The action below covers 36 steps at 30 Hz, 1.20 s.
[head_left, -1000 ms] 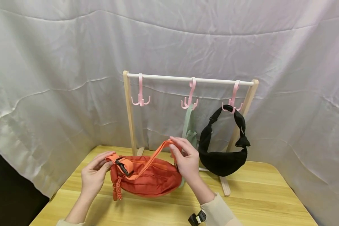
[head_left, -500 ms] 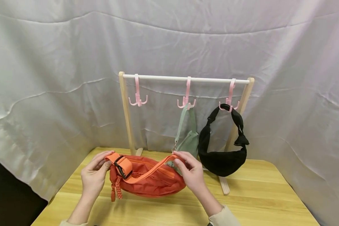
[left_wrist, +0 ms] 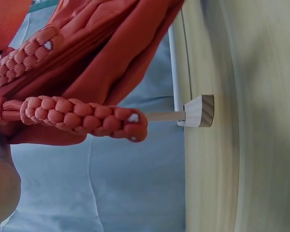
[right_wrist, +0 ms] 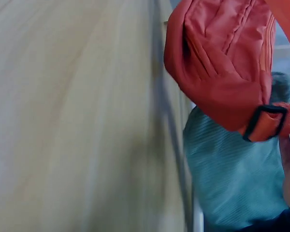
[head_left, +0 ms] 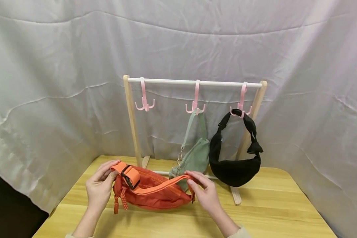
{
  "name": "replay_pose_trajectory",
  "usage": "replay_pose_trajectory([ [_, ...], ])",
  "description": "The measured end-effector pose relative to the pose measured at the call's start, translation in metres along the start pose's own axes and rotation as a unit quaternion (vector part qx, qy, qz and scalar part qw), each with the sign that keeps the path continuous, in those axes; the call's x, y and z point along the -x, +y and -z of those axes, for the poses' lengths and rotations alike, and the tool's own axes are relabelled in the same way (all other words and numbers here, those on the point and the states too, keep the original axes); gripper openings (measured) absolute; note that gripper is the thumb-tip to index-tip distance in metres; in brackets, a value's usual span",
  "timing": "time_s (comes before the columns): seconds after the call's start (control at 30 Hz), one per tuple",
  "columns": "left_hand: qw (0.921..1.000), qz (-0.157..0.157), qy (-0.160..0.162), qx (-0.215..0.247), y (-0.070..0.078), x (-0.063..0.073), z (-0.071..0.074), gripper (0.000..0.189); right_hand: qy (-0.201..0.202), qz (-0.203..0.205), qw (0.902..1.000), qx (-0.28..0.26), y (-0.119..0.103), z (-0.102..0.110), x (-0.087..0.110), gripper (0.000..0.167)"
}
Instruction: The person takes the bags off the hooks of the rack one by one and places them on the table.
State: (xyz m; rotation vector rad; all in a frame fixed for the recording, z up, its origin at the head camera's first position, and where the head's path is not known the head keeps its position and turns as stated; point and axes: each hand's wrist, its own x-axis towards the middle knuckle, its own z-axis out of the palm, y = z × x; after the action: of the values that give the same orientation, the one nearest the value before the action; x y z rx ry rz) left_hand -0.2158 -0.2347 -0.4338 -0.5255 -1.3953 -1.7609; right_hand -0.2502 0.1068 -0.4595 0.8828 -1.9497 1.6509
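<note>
A red waist bag [head_left: 154,198] with an orange strap [head_left: 163,185] hangs between both hands, low over the wooden table. At its left end my left hand [head_left: 99,183] pinches the strap beside a black buckle [head_left: 126,176]. My right hand [head_left: 206,191] pinches the strap's other end near the bag's right tip. Braided pulls [left_wrist: 82,116] dangle close up in the left wrist view. In the right wrist view a black slider [right_wrist: 265,123] joins the strap to the bag [right_wrist: 222,63]. Behind it, a green bag [head_left: 194,158] hangs partly hidden.
A rack with a white rail [head_left: 166,81] and wooden posts [head_left: 133,125] stands at the back. The left pink hook [head_left: 144,99] carries nothing; the middle pink hook [head_left: 195,99] bears the green bag. A black bag [head_left: 235,172] hangs from the right pink hook [head_left: 242,99]. Grey curtain surrounds the table [head_left: 273,205].
My right hand has moved down and slightly right, still pinching the strap, which lies lower across the bag. More of the green bag shows. The left hand stays nearly in place.
</note>
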Motion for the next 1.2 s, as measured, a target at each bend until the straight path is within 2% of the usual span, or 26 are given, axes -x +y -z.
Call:
replay_pose_trajectory([
  [0.37,0.9985,0.028,0.020,-0.043,0.002,0.003,0.001,0.025,-0.022,-0.062,0.9974,0.029,0.016,0.013,0.020,0.028],
  [0.67,0.9966,0.048,0.029,-0.060,0.002,0.004,0.001,0.027,-0.078,-0.107,0.9902,0.042,0.023,0.011,0.027,0.026],
  [0.77,0.9956,0.057,0.033,-0.066,0.003,0.004,0.000,0.027,-0.099,-0.112,0.9878,0.044,0.025,0.009,0.028,0.028],
  [0.93,0.9964,0.048,0.028,-0.064,0.001,0.006,0.001,0.027,-0.128,-0.108,0.9842,0.059,0.028,0.007,0.029,0.032],
  [1.2,0.9952,0.057,0.029,-0.074,-0.002,0.007,0.004,0.028,-0.131,-0.117,0.9827,0.058,0.032,0.004,0.029,0.030],
])
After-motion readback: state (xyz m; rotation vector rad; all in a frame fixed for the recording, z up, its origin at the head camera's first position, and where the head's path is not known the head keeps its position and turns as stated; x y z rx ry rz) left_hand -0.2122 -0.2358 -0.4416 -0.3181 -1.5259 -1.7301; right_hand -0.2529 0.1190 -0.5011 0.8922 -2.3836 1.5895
